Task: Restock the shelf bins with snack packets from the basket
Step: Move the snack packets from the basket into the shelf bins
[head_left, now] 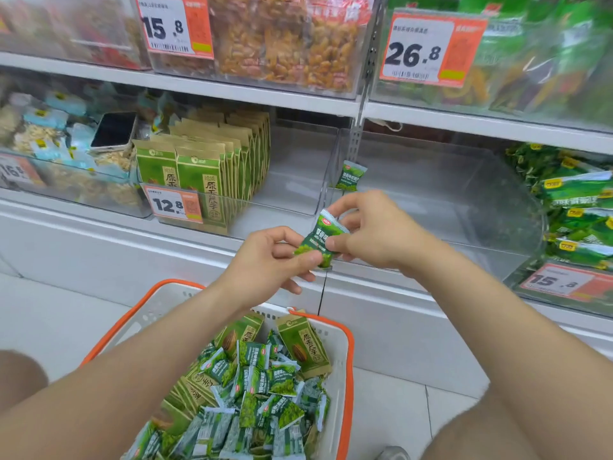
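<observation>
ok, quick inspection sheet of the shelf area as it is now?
Surface: white shelf ledge carrying clear bins.
Job's things: small green packet between both hands; basket heaped with packets; clear bin holds a lone packet.
Clutter: phone lying in the left bin.
Grippers: left hand and right hand both pinch the small green packet.
Cables: nothing seen.
Surroundings: stocked bins above, price tags, tiled floor.

Glossy packet (321, 239), clear plastic bin (447, 207), plastic basket (345, 343)
</observation>
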Demonstrator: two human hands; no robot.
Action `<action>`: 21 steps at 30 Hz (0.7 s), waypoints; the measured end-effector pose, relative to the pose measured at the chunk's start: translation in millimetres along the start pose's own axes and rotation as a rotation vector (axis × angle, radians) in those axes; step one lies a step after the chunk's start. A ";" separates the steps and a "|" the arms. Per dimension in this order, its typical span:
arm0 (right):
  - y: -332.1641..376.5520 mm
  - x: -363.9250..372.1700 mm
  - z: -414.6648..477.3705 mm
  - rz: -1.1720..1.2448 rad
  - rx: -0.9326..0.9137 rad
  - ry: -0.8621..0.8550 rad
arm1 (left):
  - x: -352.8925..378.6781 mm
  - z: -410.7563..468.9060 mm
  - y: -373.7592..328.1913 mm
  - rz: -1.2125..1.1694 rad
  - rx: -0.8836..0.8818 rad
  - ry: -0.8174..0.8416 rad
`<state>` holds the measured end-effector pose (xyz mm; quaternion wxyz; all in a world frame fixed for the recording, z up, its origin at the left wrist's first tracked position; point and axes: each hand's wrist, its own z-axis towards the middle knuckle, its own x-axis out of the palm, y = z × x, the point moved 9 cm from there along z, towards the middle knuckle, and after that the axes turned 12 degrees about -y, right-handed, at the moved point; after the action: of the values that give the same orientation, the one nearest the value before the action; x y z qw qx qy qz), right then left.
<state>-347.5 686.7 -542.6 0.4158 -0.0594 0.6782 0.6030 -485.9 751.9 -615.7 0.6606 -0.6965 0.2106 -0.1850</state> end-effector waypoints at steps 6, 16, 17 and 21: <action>-16.4 -0.6 2.0 0.426 0.261 -0.065 | -4.5 9.5 -14.1 -0.175 0.017 -0.070; -21.4 -9.9 32.8 0.574 0.284 -0.214 | 12.9 33.2 -53.4 -0.137 0.155 -0.121; -23.1 -14.8 39.1 0.584 0.296 -0.227 | 14.5 36.9 -60.0 -0.062 0.204 -0.129; -39.9 -42.3 75.6 0.404 0.265 -0.358 | 13.9 49.3 -84.5 0.302 0.508 -0.268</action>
<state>-259.7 724.0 -540.8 0.4045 0.2390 0.6650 0.5806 -443.6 789.2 -534.6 0.8552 -0.4882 0.1698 -0.0379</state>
